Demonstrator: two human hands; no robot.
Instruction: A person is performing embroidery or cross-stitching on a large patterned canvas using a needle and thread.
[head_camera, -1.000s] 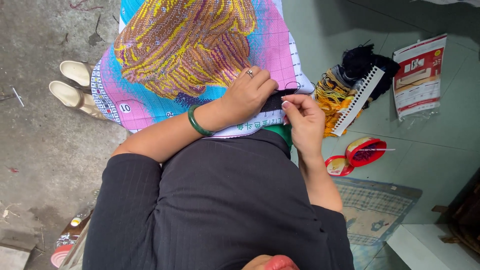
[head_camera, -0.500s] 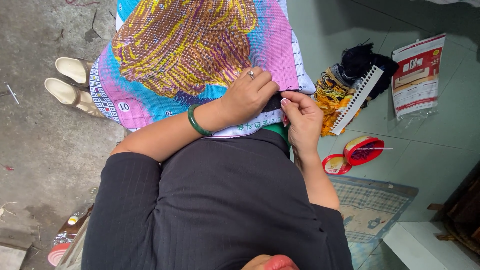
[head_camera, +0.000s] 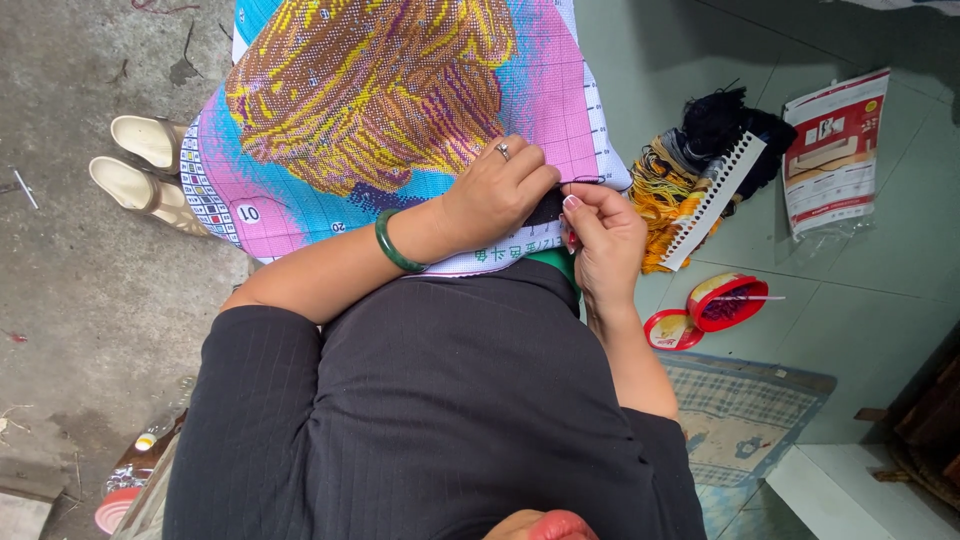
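Needle too small to make out. Left hand (head_camera: 497, 192) rests curled on the cross-stitch canvas (head_camera: 400, 110) across the lap; right hand (head_camera: 603, 232) pinches dark thread (head_camera: 585, 181) at its edge.

Pair of cream slip-on sandals (head_camera: 145, 165) on grey concrete floor (head_camera: 70, 320). Printed red-and-white plastic packet (head_camera: 835, 150) lying flat on green tiles, well apart from round red plastic container (head_camera: 725, 300) with red lid (head_camera: 672, 329) beside it. Checked woven mat (head_camera: 745, 415) nearby.

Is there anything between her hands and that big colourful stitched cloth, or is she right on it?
Nothing visible is in between. The left hand rests directly on the stitched cloth, and the right hand pinches at its near edge beside it.
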